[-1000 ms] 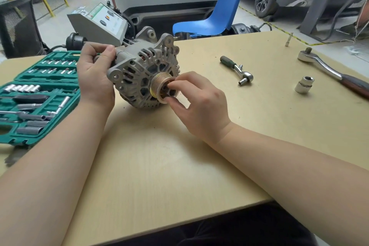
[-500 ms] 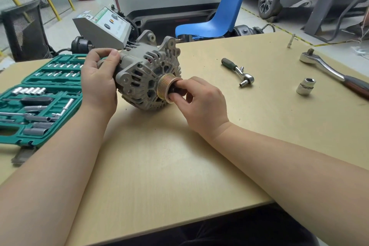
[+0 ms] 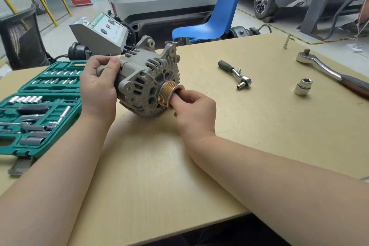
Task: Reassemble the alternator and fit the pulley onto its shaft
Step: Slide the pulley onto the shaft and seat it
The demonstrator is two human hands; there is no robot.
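A grey alternator (image 3: 143, 84) lies tilted on the wooden table (image 3: 259, 126), its front face turned toward me. A gold grooved pulley (image 3: 168, 93) sits on its shaft. My left hand (image 3: 97, 88) grips the rear of the alternator body. My right hand (image 3: 193, 110) has its fingertips curled into the pulley's open centre, pinching something there that the fingers hide.
A green socket set case (image 3: 38, 106) lies open at the left. A small ratchet (image 3: 235, 73), a loose socket (image 3: 303, 87) and a large ratchet (image 3: 327, 73) lie at the right. A small extension bit (image 3: 286, 41) stands near the far edge. A blue chair (image 3: 217, 18) and cars stand behind.
My right hand's fingers closed in from the pulley's rim to its centre and turned slightly. My left hand kept its hold on the alternator.
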